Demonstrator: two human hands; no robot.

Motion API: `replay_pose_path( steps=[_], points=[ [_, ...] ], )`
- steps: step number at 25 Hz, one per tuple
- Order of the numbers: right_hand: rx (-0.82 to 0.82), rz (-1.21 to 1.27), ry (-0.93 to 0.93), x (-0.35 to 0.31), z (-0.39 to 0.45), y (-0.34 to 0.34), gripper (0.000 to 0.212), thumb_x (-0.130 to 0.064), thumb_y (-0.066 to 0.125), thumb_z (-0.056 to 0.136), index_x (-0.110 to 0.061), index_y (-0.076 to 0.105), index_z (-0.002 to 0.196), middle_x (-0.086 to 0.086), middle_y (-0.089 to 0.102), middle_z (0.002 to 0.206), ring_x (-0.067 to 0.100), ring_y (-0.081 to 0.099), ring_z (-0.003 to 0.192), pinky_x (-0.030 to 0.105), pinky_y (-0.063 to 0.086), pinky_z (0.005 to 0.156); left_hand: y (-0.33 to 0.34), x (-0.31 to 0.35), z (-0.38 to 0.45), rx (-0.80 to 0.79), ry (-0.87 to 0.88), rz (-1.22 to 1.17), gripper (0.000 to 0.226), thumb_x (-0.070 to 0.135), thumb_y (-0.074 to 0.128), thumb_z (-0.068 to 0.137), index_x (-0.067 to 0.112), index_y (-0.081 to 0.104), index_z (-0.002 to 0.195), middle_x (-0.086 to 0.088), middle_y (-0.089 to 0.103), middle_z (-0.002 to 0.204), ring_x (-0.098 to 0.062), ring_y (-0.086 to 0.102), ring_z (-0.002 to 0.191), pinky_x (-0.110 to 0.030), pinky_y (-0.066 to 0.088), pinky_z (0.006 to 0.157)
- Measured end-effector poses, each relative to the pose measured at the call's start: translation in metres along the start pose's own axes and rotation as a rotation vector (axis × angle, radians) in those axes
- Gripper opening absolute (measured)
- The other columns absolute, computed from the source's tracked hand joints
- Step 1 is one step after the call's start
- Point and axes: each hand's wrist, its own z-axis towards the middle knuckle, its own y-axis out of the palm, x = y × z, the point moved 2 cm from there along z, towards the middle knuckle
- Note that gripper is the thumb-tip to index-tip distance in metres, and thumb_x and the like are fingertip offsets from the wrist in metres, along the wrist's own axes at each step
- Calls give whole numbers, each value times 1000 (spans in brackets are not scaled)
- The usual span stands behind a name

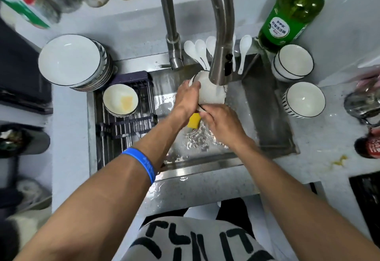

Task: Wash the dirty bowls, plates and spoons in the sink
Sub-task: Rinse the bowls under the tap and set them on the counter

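Observation:
A white bowl with a dark rim is held under the faucet spout over the steel sink. My left hand grips its left side. My right hand holds its near rim. A yellow sponge shows just below the bowl, between my hands; which hand holds it is unclear. A dirty bowl with a yellow stain sits on the dark rack in the sink's left part. Several white spoons lie at the sink's back edge.
A stack of white plates stands on the counter at the left. Stacked bowls and a single bowl sit on the right counter. A green detergent bottle stands at the back right. A yellow spill marks the right counter.

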Motion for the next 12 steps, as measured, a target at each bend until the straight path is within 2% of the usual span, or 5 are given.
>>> replay_pose_path(
  steps=[3,5,7,9,12],
  points=[
    [48,-94,15,0,-4,2,10,-17,56,95,-12,65,96,9,69,83,34,64,78,36,46,60,-4,1,12,28,-72,42,56,41,46,76,9,57,121,-13,57,122,-35,59,111,-59,53,93],
    [20,-111,50,-3,-4,4,12,-17,56,95,-14,65,101,10,71,86,35,64,81,36,46,61,0,-4,10,-10,-71,32,35,35,50,87,13,59,113,-10,60,113,-33,62,106,-55,56,89],
    [1,-156,46,-1,-6,4,13,-17,56,94,-14,65,104,11,71,88,37,65,83,35,45,62,1,-12,11,-34,-93,-42,16,26,51,94,16,59,104,-7,63,103,-29,64,94,-44,61,72],
    [24,-83,134,2,-5,0,11,-13,57,93,-14,64,101,10,71,85,35,64,80,35,46,63,2,-23,13,-100,-116,-91,23,31,56,94,17,59,111,-9,67,107,-23,65,86,-35,58,61],
    [34,133,301,1,-2,0,9,-12,57,93,-17,61,87,1,68,78,23,62,73,33,46,63,6,-28,6,-166,-101,-129,40,48,61,90,20,63,119,-7,71,113,-20,67,88,-40,63,73]
  ],
)
